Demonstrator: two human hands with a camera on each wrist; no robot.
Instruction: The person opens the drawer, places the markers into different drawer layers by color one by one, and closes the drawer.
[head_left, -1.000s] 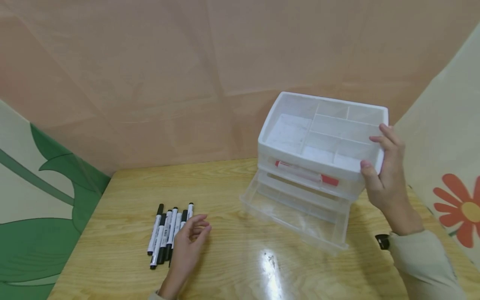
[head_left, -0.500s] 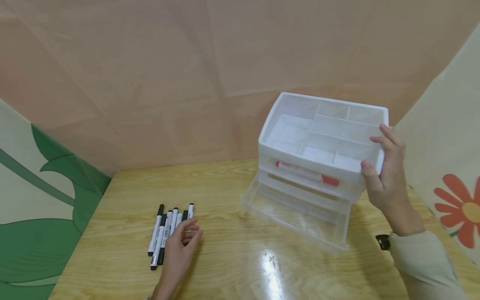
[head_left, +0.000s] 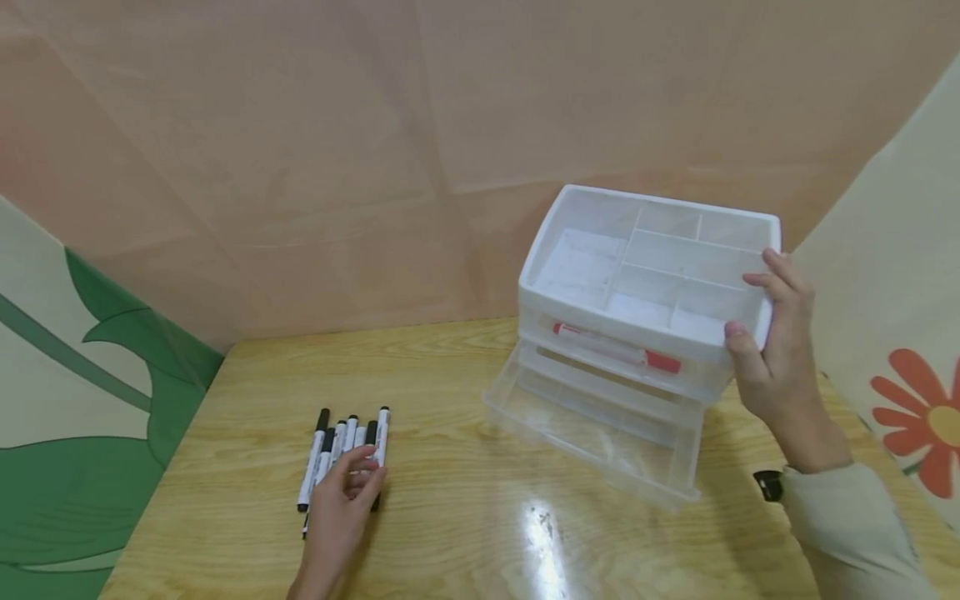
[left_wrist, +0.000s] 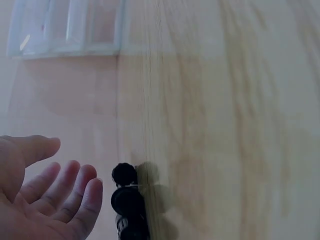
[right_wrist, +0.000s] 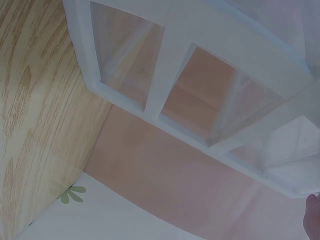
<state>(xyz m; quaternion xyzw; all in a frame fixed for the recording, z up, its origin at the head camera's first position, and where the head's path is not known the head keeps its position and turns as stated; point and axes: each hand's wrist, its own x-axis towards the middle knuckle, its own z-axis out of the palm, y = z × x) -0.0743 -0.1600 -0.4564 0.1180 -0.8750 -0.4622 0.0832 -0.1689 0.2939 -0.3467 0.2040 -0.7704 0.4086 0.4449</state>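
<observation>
Several black-capped whiteboard markers lie side by side on the table at the left. Over their near ends is my left hand, palm turned right, fingers loosely bent and holding nothing. In the left wrist view, the round marker ends show just beyond the fingertips. My right hand grips the right rim of a white plastic drawer organizer, thumb at the front corner. A red marker shows in its upper drawer. The clear lower drawer is pulled out.
Wood-grain table runs under everything, with a glare patch near the front. A pinkish cloth hangs behind it. Printed panels with a leaf and a red flower flank the sides. A small black object sits by the right sleeve.
My left hand has moved left across the markers, uncovering the right-hand ones and covering the near ends of others. The right hand and the organizer stay nearly in place.
</observation>
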